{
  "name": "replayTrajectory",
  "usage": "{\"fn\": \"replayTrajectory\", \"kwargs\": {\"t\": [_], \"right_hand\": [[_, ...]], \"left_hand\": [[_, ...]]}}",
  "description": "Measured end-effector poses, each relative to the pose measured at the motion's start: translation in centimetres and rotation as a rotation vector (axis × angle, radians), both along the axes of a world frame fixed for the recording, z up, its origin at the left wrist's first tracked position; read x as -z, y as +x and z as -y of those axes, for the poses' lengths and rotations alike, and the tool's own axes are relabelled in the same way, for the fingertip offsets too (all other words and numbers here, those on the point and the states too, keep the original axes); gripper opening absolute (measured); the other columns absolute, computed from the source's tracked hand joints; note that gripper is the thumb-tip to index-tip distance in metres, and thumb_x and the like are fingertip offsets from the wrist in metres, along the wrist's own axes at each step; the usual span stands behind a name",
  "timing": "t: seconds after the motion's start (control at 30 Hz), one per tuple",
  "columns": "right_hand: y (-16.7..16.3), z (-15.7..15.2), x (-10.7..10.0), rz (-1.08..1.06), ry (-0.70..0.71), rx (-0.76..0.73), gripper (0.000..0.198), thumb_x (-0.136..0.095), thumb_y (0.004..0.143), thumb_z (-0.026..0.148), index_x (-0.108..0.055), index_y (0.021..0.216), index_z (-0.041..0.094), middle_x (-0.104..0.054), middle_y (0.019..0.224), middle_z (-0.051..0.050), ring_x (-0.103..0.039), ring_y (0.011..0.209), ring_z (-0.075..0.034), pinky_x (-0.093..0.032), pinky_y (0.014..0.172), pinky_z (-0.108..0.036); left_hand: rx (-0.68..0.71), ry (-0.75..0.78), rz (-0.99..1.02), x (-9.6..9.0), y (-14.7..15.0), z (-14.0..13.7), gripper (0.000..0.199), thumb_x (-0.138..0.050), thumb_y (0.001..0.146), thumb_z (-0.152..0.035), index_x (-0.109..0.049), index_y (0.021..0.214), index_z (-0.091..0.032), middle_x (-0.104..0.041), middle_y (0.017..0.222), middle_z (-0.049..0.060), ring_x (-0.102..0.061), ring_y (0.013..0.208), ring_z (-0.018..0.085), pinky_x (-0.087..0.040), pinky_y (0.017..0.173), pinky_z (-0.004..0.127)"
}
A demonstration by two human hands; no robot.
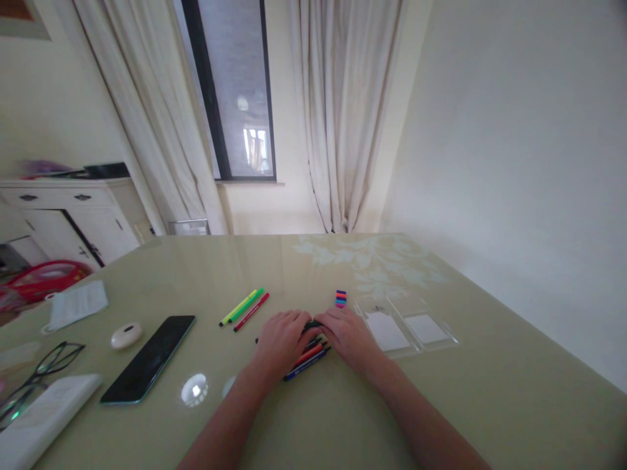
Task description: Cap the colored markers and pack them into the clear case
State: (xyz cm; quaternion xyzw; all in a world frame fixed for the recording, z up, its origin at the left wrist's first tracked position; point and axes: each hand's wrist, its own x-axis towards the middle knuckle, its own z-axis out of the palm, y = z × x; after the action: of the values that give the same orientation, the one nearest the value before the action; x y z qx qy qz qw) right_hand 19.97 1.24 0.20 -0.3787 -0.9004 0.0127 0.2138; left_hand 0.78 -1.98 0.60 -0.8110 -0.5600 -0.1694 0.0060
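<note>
My left hand (280, 339) and my right hand (349, 336) meet over the middle of the table. Both are closed, fingers curled around a dark felt-tip pen (312, 324) that shows between them. Just below the hands lie several pens, among them a red pen (309, 355) and a blue pen (307, 365); my left hand partly covers this group. Beyond it to the left, a yellow pen (238, 308), a green pen (246, 306) and a dark red pen (251, 312) lie side by side. Small coloured pieces (341, 299) sit in a row past my right hand.
Right of my hands lies a clear plastic case (414, 339) with white cards inside. At left are a black phone (149, 359), a white oval case (126, 335), glasses (59, 358), a white box (53, 414) and a face mask (78, 304). A wall (529, 163) borders the table's right side.
</note>
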Motion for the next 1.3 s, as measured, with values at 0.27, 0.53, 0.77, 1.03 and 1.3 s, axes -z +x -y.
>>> {"fn": "replayTrajectory", "kwargs": {"t": [0.27, 0.53, 0.77, 1.03, 1.3], "right_hand": [[0.2, -0.3, 0.1, 0.016, 0.002, -0.002, 0.013, -0.062, 0.100, 0.019, -0.072, 0.106, 0.022, -0.076, 0.096, -0.005, -0.069, 0.093, -0.021, -0.044, 0.089, -0.031], [0.2, -0.2, 0.0, 0.033, 0.013, -0.008, 0.011, -0.062, 0.100, 0.019, -0.072, 0.103, 0.021, -0.076, 0.094, -0.005, -0.069, 0.091, -0.021, -0.044, 0.087, -0.031], [0.2, -0.5, 0.3, 0.044, 0.020, -0.009, 0.010, -0.064, 0.099, 0.020, -0.072, 0.104, 0.021, -0.076, 0.095, -0.005, -0.069, 0.092, -0.021, -0.044, 0.088, -0.031], [0.3, -0.5, 0.6, 0.036, 0.046, -0.016, 0.012, -0.062, 0.100, 0.019, -0.072, 0.106, 0.022, -0.077, 0.095, -0.005, -0.069, 0.092, -0.021, -0.043, 0.091, -0.032], [0.3, -0.5, 0.6, 0.030, 0.061, -0.024, 0.013, -0.061, 0.100, 0.018, -0.071, 0.107, 0.023, -0.076, 0.094, -0.005, -0.069, 0.091, -0.020, -0.044, 0.089, -0.032]], "left_hand": [[-0.085, -0.098, -0.079, -0.8, 0.5, 0.3, 0.039, -0.042, 0.105, -0.054, -0.067, 0.097, -0.025, -0.078, 0.094, 0.004, -0.073, 0.086, 0.024, -0.038, 0.064, 0.031], [-0.105, -0.097, -0.113, -0.7, 0.6, 0.3, 0.043, -0.040, 0.105, -0.057, -0.067, 0.095, -0.025, -0.078, 0.091, 0.005, -0.074, 0.084, 0.025, -0.036, 0.061, 0.030], [-0.115, -0.114, -0.114, -0.8, 0.7, 0.3, 0.043, -0.039, 0.105, -0.056, -0.067, 0.097, -0.025, -0.078, 0.091, 0.005, -0.074, 0.085, 0.025, -0.035, 0.061, 0.031], [-0.126, -0.116, -0.125, -1.0, 0.7, 0.4, 0.045, -0.039, 0.105, -0.058, -0.068, 0.095, -0.026, -0.079, 0.089, 0.004, -0.074, 0.083, 0.026, -0.036, 0.060, 0.030], [-0.130, -0.123, -0.125, -1.1, 0.8, 0.4, 0.046, -0.038, 0.104, -0.060, -0.068, 0.095, -0.026, -0.078, 0.088, 0.004, -0.074, 0.082, 0.026, -0.036, 0.059, 0.030]]}}
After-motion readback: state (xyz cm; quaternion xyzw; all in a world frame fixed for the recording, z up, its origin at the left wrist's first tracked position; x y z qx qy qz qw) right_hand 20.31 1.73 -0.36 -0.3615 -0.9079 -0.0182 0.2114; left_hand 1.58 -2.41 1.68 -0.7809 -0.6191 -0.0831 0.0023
